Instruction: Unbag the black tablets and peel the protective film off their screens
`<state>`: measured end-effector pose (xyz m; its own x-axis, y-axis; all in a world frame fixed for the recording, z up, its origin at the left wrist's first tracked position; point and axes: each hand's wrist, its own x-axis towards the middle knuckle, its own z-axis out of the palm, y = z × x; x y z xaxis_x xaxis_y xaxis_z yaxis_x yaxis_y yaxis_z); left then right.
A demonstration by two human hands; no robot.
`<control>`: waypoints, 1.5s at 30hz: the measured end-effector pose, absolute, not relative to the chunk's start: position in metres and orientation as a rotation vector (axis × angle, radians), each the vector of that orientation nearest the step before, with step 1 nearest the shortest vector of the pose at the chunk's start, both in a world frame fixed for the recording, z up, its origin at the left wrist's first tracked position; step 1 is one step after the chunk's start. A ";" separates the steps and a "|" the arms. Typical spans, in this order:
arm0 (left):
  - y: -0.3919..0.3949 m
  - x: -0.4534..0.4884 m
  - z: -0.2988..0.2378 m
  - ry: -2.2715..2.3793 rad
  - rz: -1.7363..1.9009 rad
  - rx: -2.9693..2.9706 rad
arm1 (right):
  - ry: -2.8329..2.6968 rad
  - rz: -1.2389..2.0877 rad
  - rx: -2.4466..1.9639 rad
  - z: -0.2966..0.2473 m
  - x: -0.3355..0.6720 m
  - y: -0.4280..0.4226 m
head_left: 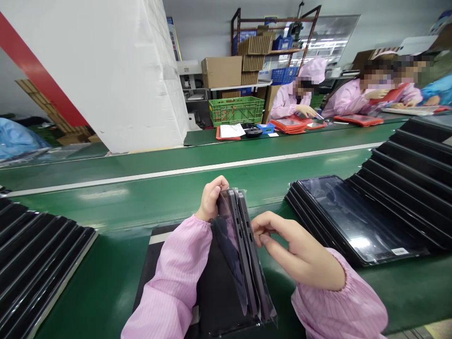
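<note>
From the head view, the left hand point(212, 200) closes tightly around the top edge of a bundle of slim dark-grey tablets in clear plastic film point(240, 240), which stands tilted on edge. The right hand point(300, 247) is narrowly curled, its fingertips point(259, 230) against the film on the bundle's right side. Beneath the bundle lies a flat black panel point(219, 292) on a green conveyor table point(141, 207). Overlapping rows of black tablets point(356, 219) fan out just right of the right hand, and another black row point(35, 254) lies to the left, with open green surface between them and the hands.
</note>
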<state>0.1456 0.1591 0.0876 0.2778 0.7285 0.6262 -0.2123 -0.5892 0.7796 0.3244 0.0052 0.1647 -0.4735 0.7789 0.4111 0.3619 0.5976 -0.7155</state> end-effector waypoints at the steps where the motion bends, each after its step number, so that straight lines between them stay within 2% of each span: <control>1: 0.159 0.146 0.088 0.474 1.433 1.722 | -2.074 0.714 -0.896 0.165 0.324 0.006; 16: 0.159 0.146 0.087 0.474 1.418 1.712 | -2.050 0.751 -0.860 0.161 0.321 0.008; 36: 0.157 0.145 0.088 0.514 1.403 1.728 | -1.830 1.020 -0.828 0.146 0.311 0.019; 45: 0.157 0.145 0.089 0.509 1.406 1.728 | -1.829 1.031 -0.830 0.148 0.311 0.018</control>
<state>0.1449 0.1565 0.0885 0.2911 0.7440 0.6015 -0.1861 -0.5727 0.7984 0.3110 0.0180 0.1481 -0.4129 0.8398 0.3524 0.1337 0.4386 -0.8887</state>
